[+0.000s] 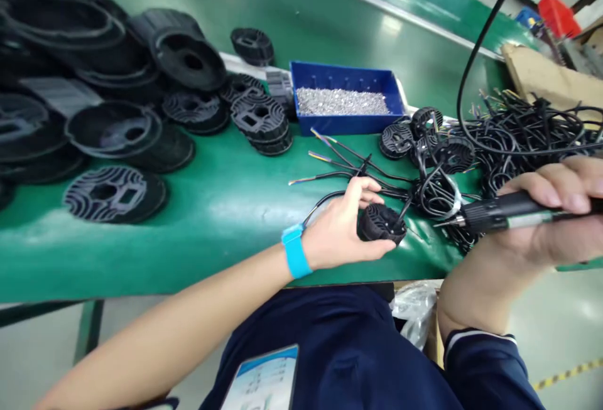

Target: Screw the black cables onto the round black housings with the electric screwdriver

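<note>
My left hand [342, 225], with a blue wrist strap [296, 250], is closed around a small round black housing [382, 223] on the green bench. A black cable runs from the housing toward a bundle of black cables [431, 190] just behind it. Some cables with stripped, coloured wire ends [325, 157] lie beyond my fingers. In my right hand [551, 215] is a black electric screwdriver [499, 212], its bit pointing left, to the right of the housing and apart from it.
A blue bin [348, 122] of small silvery screws stands behind my hands. Black ribbed covers [261, 118] and larger cup-shaped housings [113, 130] crowd the left. More cables [522, 127] are heaped at right near cardboard [551, 80]. A black cord [471, 61] hangs over the heap.
</note>
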Demonstrator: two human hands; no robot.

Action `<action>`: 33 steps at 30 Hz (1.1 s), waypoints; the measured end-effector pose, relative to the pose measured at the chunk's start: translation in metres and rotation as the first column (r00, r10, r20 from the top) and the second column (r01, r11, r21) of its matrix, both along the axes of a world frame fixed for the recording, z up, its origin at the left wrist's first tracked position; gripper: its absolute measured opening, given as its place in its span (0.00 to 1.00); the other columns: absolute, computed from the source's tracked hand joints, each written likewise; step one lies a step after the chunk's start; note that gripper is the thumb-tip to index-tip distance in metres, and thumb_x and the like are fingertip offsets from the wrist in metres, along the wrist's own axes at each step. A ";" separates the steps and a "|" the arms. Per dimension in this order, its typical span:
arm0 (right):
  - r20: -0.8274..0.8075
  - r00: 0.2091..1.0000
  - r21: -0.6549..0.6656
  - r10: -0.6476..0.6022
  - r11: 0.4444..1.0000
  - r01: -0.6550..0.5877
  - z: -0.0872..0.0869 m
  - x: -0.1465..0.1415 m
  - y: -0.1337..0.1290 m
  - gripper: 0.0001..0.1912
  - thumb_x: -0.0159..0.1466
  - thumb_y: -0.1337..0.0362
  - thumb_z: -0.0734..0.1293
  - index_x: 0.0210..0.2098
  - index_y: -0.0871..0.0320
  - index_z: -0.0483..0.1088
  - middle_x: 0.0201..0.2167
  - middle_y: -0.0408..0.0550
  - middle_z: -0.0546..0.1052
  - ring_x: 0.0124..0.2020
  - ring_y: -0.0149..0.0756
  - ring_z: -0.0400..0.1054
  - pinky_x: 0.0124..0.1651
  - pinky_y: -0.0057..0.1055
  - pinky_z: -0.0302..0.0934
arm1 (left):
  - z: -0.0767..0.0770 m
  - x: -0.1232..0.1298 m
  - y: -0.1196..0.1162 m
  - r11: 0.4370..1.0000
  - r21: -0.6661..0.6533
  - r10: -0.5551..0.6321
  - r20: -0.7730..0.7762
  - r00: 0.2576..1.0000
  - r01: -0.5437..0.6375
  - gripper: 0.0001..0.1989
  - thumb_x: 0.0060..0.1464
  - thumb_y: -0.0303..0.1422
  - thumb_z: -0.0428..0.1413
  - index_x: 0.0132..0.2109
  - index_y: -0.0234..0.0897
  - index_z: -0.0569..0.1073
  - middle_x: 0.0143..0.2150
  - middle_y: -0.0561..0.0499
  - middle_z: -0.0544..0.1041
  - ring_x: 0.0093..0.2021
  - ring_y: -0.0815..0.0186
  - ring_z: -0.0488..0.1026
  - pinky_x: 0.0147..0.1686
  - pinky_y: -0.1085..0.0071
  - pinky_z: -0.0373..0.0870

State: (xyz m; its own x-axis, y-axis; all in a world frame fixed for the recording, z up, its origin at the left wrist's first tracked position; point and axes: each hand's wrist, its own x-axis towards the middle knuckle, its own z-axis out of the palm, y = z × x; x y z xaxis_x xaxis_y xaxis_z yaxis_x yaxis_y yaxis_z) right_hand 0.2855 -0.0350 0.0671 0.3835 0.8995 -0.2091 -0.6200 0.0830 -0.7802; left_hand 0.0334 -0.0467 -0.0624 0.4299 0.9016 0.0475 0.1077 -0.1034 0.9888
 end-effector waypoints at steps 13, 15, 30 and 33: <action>-0.054 0.998 0.294 0.019 0.956 -0.002 -0.027 0.004 0.014 0.27 0.48 0.76 0.83 0.43 0.57 0.73 0.20 0.30 0.64 0.18 0.17 0.53 0.21 0.17 0.61 | 0.006 0.003 -0.012 0.940 -0.337 -0.003 0.114 0.994 0.041 0.39 0.46 0.42 0.71 0.57 0.44 0.56 0.56 0.43 0.75 0.57 0.51 0.75 0.58 0.51 0.70; -0.036 0.999 0.315 0.000 0.949 0.011 -0.029 0.002 0.015 0.25 0.49 0.74 0.82 0.43 0.56 0.73 0.19 0.29 0.63 0.17 0.17 0.51 0.20 0.16 0.59 | 0.006 0.002 -0.011 0.942 -0.331 -0.019 0.129 0.991 0.061 0.39 0.48 0.44 0.71 0.57 0.45 0.56 0.56 0.43 0.75 0.58 0.52 0.75 0.58 0.53 0.70; -0.041 0.997 0.346 -0.067 0.935 0.077 -0.033 0.007 0.015 0.22 0.49 0.68 0.79 0.41 0.57 0.74 0.18 0.29 0.63 0.14 0.17 0.47 0.17 0.14 0.57 | 0.067 -0.051 0.120 0.520 0.698 0.271 -0.681 0.680 0.493 0.07 0.64 0.33 0.57 0.48 0.40 0.77 0.60 0.40 0.76 0.60 0.48 0.74 0.61 0.45 0.71; -0.028 0.997 0.351 -0.069 0.933 0.074 -0.034 0.006 0.016 0.21 0.48 0.68 0.78 0.41 0.57 0.74 0.17 0.29 0.64 0.13 0.18 0.48 0.16 0.14 0.58 | 0.065 -0.024 0.168 0.341 0.774 0.302 -0.628 0.717 0.534 0.11 0.69 0.31 0.52 0.50 0.39 0.78 0.66 0.42 0.73 0.69 0.49 0.68 0.65 0.46 0.69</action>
